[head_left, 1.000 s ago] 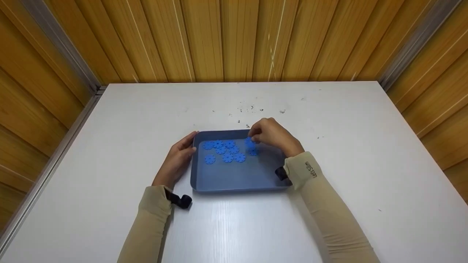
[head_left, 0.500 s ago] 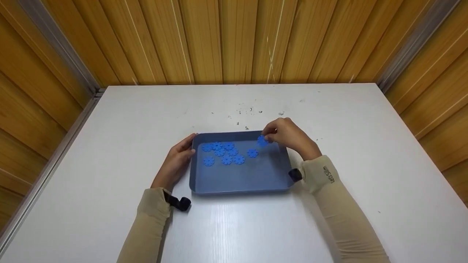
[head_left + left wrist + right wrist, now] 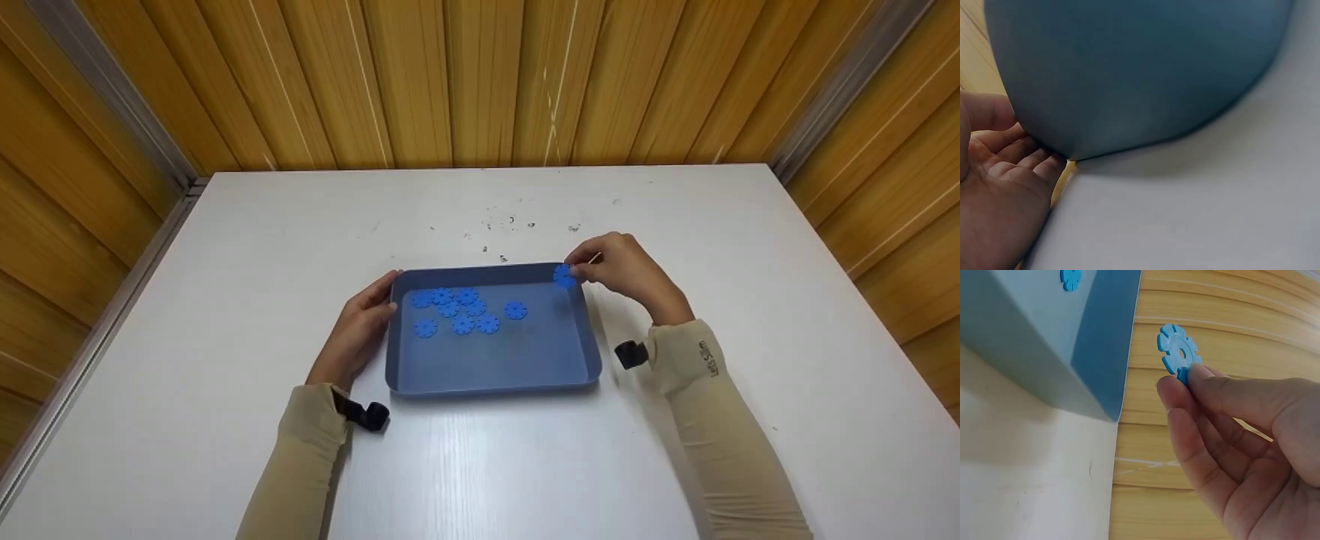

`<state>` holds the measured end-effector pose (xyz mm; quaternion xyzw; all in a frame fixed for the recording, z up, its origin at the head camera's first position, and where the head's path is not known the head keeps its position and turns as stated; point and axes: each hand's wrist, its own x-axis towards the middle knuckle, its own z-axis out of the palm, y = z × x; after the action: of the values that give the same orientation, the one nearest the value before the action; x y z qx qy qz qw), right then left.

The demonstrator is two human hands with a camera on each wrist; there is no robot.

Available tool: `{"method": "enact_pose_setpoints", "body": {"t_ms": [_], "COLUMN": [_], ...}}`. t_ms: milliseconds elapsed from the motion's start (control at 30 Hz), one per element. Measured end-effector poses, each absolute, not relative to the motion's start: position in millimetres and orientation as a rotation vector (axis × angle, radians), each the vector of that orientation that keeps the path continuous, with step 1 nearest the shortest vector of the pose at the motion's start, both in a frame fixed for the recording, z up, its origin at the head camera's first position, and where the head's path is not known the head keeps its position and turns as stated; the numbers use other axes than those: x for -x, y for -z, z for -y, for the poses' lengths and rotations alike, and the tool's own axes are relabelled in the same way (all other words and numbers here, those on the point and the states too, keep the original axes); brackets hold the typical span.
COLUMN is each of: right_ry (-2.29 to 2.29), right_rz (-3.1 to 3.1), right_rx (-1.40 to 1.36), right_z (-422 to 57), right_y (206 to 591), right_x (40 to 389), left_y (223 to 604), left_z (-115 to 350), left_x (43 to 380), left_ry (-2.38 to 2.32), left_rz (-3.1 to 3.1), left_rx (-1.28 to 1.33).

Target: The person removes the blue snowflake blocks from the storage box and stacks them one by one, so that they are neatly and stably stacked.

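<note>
My left hand (image 3: pixel 354 330) grips the left wall of a blue-grey tray (image 3: pixel 495 373), thumb at the rim and fingers along the outside. In the left wrist view, the fingers (image 3: pixel 1013 152) meet the tray's edge (image 3: pixel 1129 126). Between thumb and fingertips my right hand (image 3: pixel 630 274) pinches a blue notched plastic disc (image 3: pixel 563 276) over the tray's far right corner. The right wrist view shows this disc (image 3: pixel 1178 349) tilted, with a round hole in its middle. Several similar blue discs (image 3: pixel 463 324) lie in the tray, mostly bunched at the left; one disc (image 3: pixel 515 310) sits apart.
The tray stands on a white table (image 3: pixel 480 465) with small dark marks (image 3: pixel 510 225) beyond it. Wood-look panels (image 3: pixel 480 82) rise behind the table and at both sides. Each wrist carries a small black camera (image 3: pixel 631 354).
My right hand has moved right with the pinched disc, from above the discs in the tray to its far right corner. My left hand stays at the tray's left wall.
</note>
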<state>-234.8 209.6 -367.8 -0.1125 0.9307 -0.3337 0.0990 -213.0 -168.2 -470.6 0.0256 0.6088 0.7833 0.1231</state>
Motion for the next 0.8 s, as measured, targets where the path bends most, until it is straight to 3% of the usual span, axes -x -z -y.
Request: {"method": "enact_pose_setpoints", "body": {"t_ms": [800], "right_ry": [0.978], "right_rz": [-2.781], "right_rx": [0.234], "right_z": [-267], "right_y": [397], "right_x": [238], "left_y": [475], "left_z": [170], "left_x": [214], "left_ry": [-2.259], "left_rz": [-1.821], "left_rx": [-0.078]}}
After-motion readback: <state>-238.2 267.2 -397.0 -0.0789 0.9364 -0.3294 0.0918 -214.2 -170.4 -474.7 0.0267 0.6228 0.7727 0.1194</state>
